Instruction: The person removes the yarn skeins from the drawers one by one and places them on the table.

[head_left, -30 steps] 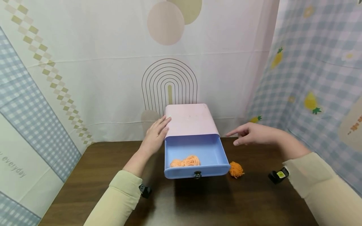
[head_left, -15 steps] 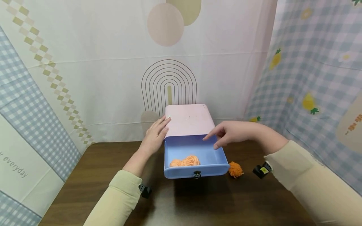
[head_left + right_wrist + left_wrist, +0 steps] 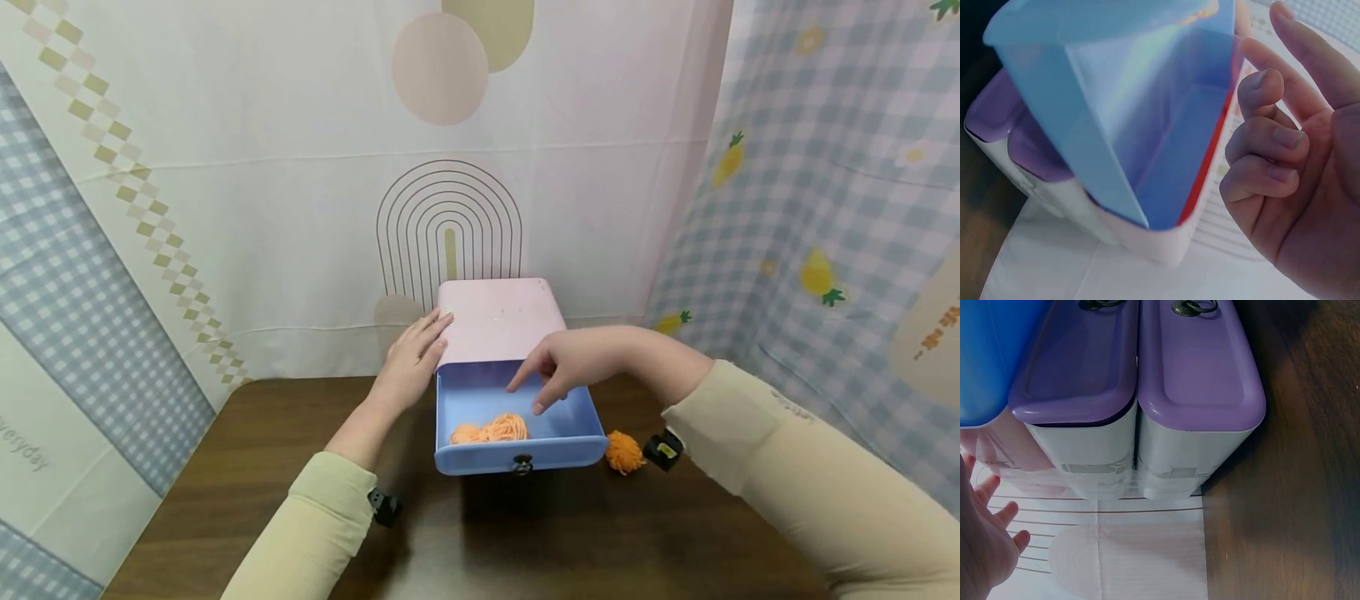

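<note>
So my right hand (image 3: 573, 362) is hanging over the pulled-out blue drawer (image 3: 480, 460), and what it's nearest to is this peach yarn bundle (image 3: 493, 430), lower middle of the head view, tucked up behind the drawer front, which hides its bottom edge. Thumb and index are apart with nothing between them, up and to the right of the yarn; my other fingers (image 3: 1263, 140) are curled toward the palm in the right wrist view. Left hand (image 3: 408, 358) is just resting on the left edge of the pink cabinet (image 3: 498, 317), fingers pretty straight, not clamped on anything. Handling-wise I'd guess the bundle is super light and squishy, not slippery, nothing to break, though a loop could snag or pull loose. It looks like two lumps with a narrower waist (can't tell if they're actually joined), so I'd pinch right at the waist. Long axis goes left to right across the frame, more or less along the drawer front, right end a touch higher. Smaller lump points left, fatter one right. There's also a darker orange yarn ball (image 3: 624, 452) on the table (image 3: 247, 450), just right of the drawer.
</note>
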`<state>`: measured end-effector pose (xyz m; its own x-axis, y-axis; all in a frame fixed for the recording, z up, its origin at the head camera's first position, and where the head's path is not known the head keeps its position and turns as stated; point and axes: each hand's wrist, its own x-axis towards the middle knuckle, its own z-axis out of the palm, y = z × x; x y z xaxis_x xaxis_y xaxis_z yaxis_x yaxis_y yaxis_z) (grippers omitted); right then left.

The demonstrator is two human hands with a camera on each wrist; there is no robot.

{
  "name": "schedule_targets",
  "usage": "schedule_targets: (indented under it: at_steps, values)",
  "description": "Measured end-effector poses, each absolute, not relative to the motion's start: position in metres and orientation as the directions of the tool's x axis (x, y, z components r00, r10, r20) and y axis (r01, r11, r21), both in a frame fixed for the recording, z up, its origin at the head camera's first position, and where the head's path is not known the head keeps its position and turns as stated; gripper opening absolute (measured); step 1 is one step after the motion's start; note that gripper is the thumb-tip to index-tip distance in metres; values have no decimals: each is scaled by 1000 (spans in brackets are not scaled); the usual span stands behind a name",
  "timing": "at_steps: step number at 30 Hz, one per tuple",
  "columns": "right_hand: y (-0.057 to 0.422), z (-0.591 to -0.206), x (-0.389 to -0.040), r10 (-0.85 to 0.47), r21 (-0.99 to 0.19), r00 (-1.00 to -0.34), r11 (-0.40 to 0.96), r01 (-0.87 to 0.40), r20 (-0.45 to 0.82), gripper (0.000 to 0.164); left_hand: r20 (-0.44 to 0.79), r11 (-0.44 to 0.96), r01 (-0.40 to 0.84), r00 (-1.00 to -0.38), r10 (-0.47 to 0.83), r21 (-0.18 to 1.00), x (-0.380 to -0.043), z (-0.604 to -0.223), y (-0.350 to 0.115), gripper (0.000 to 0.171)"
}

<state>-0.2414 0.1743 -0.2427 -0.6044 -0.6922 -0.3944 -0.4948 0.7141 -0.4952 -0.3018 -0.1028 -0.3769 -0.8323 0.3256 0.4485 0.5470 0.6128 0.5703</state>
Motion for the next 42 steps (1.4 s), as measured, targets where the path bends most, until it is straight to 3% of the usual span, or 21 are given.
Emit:
schedule_targets:
  at_steps: [8,23,32,42]
  values:
    - [145,-251,-240,-682,-413,-566,731,-543,-463,43,446,613,545,-834,325,572,-301,-376,-103,50]
    - [115,-265,-235,-535,-258,-605,834,-488,-590,33,439,614,540,-838,324,576,-300,-375,-104,51]
    - [111,-271,-234,-516,-170,-631,833,-526,-579,27,442,605,544,-836,326,582,-300,-377,-103,50]
    - [114,-274,-233,-521,-183,-656,838,-514,-546,8,453,604,547,-833,319,580,-301,-378,-103,51]
